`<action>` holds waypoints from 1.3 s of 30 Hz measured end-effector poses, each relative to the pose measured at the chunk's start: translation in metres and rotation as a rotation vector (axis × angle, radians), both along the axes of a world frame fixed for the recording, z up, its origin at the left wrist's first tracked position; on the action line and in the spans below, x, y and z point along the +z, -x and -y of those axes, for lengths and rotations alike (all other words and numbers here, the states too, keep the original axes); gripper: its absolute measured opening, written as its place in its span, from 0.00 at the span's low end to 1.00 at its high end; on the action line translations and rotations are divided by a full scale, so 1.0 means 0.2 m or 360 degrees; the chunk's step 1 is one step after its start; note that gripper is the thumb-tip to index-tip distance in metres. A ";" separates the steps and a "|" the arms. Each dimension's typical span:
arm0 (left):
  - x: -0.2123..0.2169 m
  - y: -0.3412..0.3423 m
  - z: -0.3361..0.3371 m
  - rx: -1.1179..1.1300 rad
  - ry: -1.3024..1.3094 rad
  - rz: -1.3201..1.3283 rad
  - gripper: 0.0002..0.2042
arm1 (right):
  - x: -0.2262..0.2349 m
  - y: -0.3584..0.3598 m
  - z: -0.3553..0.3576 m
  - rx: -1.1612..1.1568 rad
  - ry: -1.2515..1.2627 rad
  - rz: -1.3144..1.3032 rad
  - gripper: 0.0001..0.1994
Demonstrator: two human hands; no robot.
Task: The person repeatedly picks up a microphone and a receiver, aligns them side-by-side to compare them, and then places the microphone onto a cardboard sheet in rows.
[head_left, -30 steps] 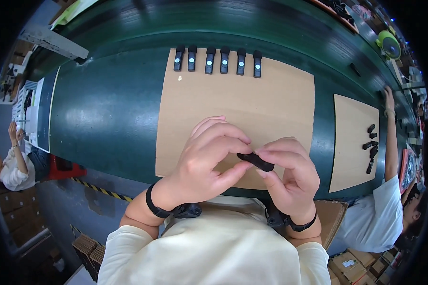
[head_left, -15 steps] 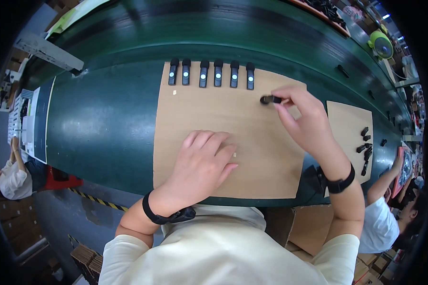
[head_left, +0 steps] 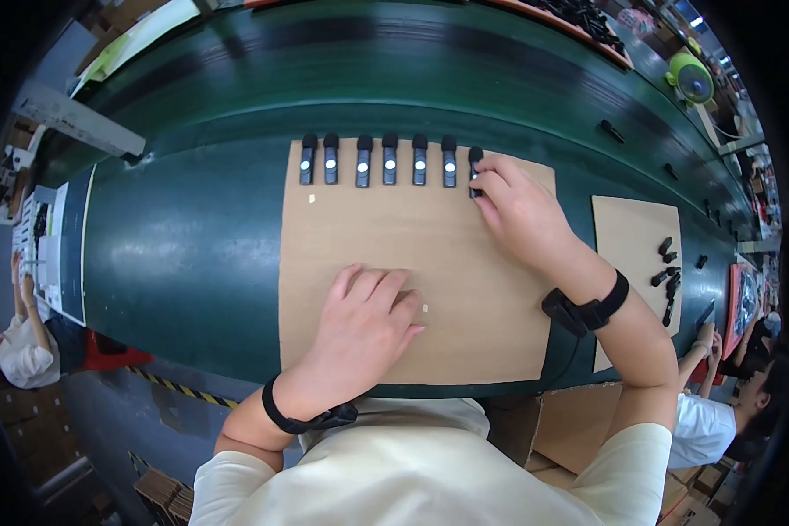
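A row of several small black clip-on microphones (head_left: 389, 163) with foam tips and pale round dots stands along the far edge of a cardboard sheet (head_left: 386, 230). At the row's right end, my right hand (head_left: 522, 206) pinches another such microphone (head_left: 476, 156), foam tip pointing away from me. Its lower body is partly hidden by my fingers. My left hand (head_left: 366, 329) rests palm down on the near-left part of the sheet, fingers slightly bent and apart, holding nothing.
To the right, a smaller cardboard piece (head_left: 627, 232) carries a loose cluster of black microphones (head_left: 672, 282). Beyond lies a green belt (head_left: 517, 79) with scattered black pieces. White boxes (head_left: 61, 232) stand at far left. A co-worker (head_left: 706, 430) sits at right, another (head_left: 28, 351) at left.
My right hand has carried the microphone to the row's right end and turned it in line with the others. My left hand stays resting on the cardboard. The view has shifted slightly.
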State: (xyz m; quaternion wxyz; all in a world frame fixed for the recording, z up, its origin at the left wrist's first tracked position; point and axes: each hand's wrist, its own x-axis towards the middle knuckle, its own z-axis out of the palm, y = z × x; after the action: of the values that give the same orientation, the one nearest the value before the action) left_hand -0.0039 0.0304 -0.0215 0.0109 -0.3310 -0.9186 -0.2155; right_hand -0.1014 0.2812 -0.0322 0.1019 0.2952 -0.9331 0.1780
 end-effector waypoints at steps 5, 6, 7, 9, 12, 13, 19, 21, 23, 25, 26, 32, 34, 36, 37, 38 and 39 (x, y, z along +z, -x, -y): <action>0.02 0.01 -0.01 -0.0001 -0.0010 0.0064 0.17 | 0.08 0.03 -0.06 -0.0077 0.0029 0.0021 0.14; 0.02 0.01 -0.01 -0.0011 -0.0016 0.0059 0.17 | 0.10 0.04 -0.07 -0.0090 0.0035 0.0043 0.15; 0.02 0.02 0.00 -0.0009 -0.0018 0.0078 0.17 | 0.10 0.05 -0.10 -0.0095 0.0032 0.0040 0.15; 0.01 0.02 0.00 0.0010 -0.0019 0.0115 0.17 | 0.11 0.14 -0.24 -0.0383 0.0217 0.0247 0.17; 0.02 0.03 0.00 -0.0007 -0.0019 0.0127 0.17 | 0.02 0.32 -0.58 -0.0772 0.0270 0.0294 0.19; 0.02 0.04 0.00 -0.0017 -0.0020 0.0134 0.17 | -0.02 0.39 -0.73 -0.0855 0.0112 0.0171 0.20; 0.04 0.05 -0.01 -0.0014 -0.0018 0.0190 0.16 | -0.23 0.68 -1.22 -0.1466 -0.0227 0.0115 0.21; 0.05 0.04 0.00 0.0012 -0.0009 0.0194 0.15 | -0.24 0.70 -1.21 -0.1646 -0.0347 0.0239 0.19; 0.03 0.04 -0.01 -0.0003 -0.0051 0.0172 0.15 | -0.24 0.69 -1.22 -0.1554 -0.0257 0.0244 0.18; 0.02 0.04 -0.02 -0.0038 -0.0148 0.0131 0.14 | -0.19 0.64 -1.21 -0.1376 -0.0093 0.0245 0.16; 0.02 0.04 -0.02 -0.0028 -0.0143 0.0134 0.14 | -0.16 0.60 -1.13 -0.1366 -0.0090 0.0251 0.16; 0.09 0.08 -0.06 0.0007 -0.0595 0.0033 0.16 | 0.17 -0.11 -0.40 -0.0336 0.0761 0.0341 0.10; 0.13 0.08 -0.08 0.0019 -0.0685 0.0050 0.16 | 0.29 -0.37 -0.22 -0.0240 0.0708 0.0524 0.12; 0.16 0.07 -0.11 -0.0051 -0.0937 0.0310 0.17 | 0.33 -0.51 -0.09 -0.0027 0.0786 0.0578 0.15; 0.17 0.05 -0.12 -0.0095 -0.1069 0.0438 0.18 | 0.32 -0.56 -0.05 -0.0026 0.0787 0.0589 0.15; 0.16 0.04 -0.11 -0.0084 -0.1066 0.0447 0.18 | 0.30 -0.60 -0.02 -0.0024 0.0896 0.0528 0.15; 0.15 0.03 -0.09 -0.0133 -0.1069 0.0446 0.17 | 0.28 -0.63 0.02 -0.0020 0.1007 0.0467 0.15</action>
State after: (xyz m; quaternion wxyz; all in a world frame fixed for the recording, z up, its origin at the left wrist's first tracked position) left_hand -0.0104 0.0486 0.0082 -0.0159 -0.3134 -0.7749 -0.5486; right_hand 0.0250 0.2782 0.0231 0.0543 0.2145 -0.8383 0.4982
